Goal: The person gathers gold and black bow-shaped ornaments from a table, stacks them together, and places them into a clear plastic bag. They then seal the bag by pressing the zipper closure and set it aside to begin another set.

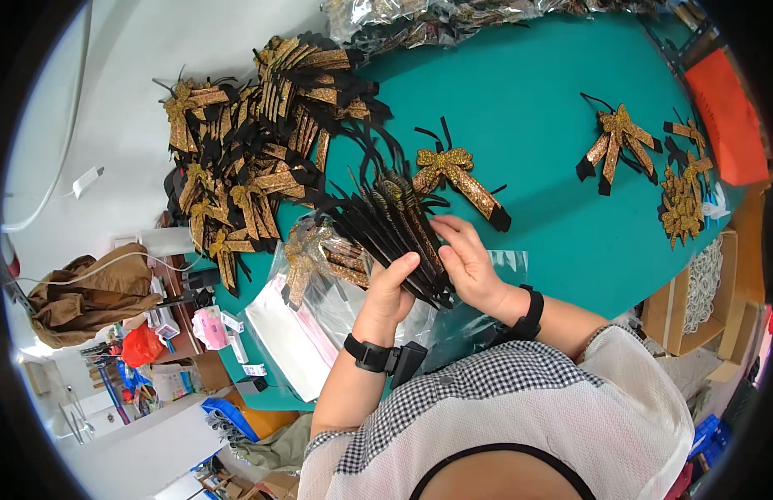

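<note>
A thick stack of black-and-gold glitter bows point(395, 229) is held on edge between my two hands, over the near part of the green table. My left hand point(391, 287) grips it from the left near its lower end, thumb along the black edges; its other fingers are mostly hidden. On the stack's right side, my right hand point(471, 265) presses with its fingers and thumb. Just beyond it lies a single gold bow point(445, 162) with black-tipped tails. Under and left of my left hand, more bows show in a clear plastic bag point(320, 258).
A big heap of gold bows point(253, 158) covers the table's left side. Another bow point(620, 142) and a small pile point(682, 200) lie at the right. Plastic-wrapped packs point(403, 21) line the far edge. A cardboard box point(671, 312) of pale rings stands beside the table.
</note>
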`<state>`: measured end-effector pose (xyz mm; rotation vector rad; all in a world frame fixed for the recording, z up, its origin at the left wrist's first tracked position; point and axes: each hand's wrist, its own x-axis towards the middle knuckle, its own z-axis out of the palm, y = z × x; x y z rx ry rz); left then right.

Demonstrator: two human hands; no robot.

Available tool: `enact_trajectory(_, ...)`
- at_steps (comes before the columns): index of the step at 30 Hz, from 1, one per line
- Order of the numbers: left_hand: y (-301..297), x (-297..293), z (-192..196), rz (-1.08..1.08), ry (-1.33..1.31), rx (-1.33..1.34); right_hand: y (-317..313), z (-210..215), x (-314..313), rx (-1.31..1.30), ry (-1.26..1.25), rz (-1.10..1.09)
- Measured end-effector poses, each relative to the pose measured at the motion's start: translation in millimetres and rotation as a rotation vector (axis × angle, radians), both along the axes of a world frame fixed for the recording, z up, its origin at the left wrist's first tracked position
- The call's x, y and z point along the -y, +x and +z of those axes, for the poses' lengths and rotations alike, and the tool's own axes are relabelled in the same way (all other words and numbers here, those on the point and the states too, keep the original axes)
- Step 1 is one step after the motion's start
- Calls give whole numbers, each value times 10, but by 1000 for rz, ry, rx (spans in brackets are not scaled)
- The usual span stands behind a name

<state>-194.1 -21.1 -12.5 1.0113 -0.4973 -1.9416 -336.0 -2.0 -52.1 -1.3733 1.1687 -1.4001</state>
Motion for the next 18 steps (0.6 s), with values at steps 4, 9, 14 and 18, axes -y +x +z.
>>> enact_trajectory(4, 48, -51, 9, 6, 19, 39, -116, 27, 51, -232, -102, 65)
enact_trajectory(9, 145, -22, -76, 54, 16, 55, -320, -187, 424, -22, 39, 377)
enact_trajectory(14, 212, -47, -20, 58, -13, 26, -532, -694, 884, -736, 177, -376)
enact_trajectory(18, 246, -77, 34, 56, -68, 88, -601, -676, 1067, -867, 539, 17)
